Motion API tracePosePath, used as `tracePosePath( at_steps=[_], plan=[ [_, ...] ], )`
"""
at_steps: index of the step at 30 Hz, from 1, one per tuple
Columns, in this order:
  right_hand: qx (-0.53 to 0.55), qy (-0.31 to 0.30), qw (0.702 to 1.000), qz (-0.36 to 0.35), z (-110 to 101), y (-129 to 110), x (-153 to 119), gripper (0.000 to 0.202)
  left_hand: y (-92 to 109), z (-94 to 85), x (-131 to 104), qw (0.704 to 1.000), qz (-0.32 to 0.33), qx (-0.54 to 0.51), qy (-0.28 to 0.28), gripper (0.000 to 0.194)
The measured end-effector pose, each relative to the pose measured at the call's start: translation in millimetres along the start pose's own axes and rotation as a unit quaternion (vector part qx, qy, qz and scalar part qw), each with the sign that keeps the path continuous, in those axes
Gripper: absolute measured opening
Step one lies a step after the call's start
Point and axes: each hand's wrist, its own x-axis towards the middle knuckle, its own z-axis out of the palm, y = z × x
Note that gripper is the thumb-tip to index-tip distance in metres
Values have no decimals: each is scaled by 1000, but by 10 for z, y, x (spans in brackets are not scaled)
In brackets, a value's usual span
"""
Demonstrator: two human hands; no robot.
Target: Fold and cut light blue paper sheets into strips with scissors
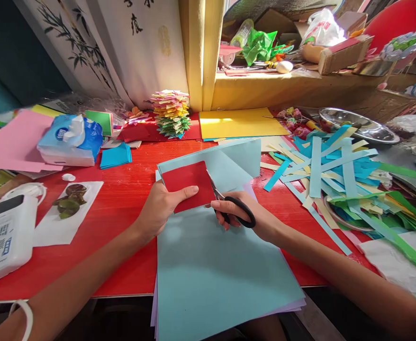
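Observation:
Between thumb and fingers, my left hand (165, 201) grips a square of red paper (186, 182), thumb lying flat across its front. My right hand (234, 210) holds black-handled scissors (244, 212), with the fingers in the loops. The scissor blades lie along the red paper's right edge; whether they are cutting into it I cannot tell. Beneath both hands lies a stack of light blue paper sheets (225, 265), with lilac sheets showing under its edges. Behind the red square, a folded light blue sheet (241, 158) rests on the table.
Paper strips (314, 166) are heaped at the right by a metal bowl (359, 125). A layered paper stack (171, 113) and yellow sheets (241, 124) stand at the back of the red table (122, 265). At left are tissues (71, 142), blue squares (115, 156) and a white container (5, 241).

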Motion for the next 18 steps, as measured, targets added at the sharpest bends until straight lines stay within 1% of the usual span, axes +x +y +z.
tracePosePath(
  at_steps=[7,13,16,18],
  plan=[
    [-53,-10,999,9,-2,-57,-12,44,-56,28,-20,1000,19,12,5,17],
    [-83,-72,994,26,-106,-66,-15,50,-78,50,-43,998,25,56,24,17],
    [-80,-116,989,38,-198,-108,-52,53,-78,69,-68,997,28,66,19,21],
    [-72,-138,987,45,-262,-139,-81,55,-69,86,-90,998,16,61,16,25]
  ],
)
